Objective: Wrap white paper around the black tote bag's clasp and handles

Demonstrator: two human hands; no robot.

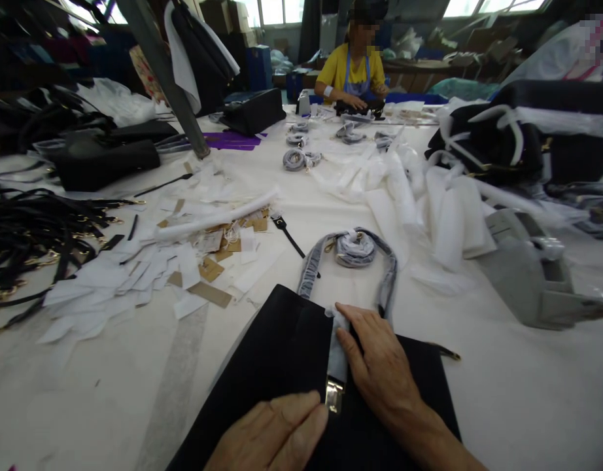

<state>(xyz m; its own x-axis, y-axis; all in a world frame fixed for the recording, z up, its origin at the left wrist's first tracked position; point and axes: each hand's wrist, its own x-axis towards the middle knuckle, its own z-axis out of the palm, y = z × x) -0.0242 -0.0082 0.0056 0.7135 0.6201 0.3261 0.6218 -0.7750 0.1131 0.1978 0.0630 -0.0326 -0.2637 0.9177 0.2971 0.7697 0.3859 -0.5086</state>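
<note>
A black handbag (282, 353) lies flat on the white table (517, 392) right in front of me. My left hand (275, 435) rests on the bag, its fingertips pressing beside a metal clasp (334, 394). My right hand (380, 366) lies over the bag's top, its fingers pinching the white tissue wrap (337, 353) around the strap above the clasp. The bag's wrapped grey handle (353, 261) loops away from me, with a coil of wrapped strap (354, 248) inside the loop.
White paper scraps and brown tags (149, 275) litter the left. Black straps (31, 242) and black bags (105, 157) lie far left. White foam sheets (429, 196) and a grey tape dispenser (532, 268) sit right. A person in yellow (353, 72) works across the table.
</note>
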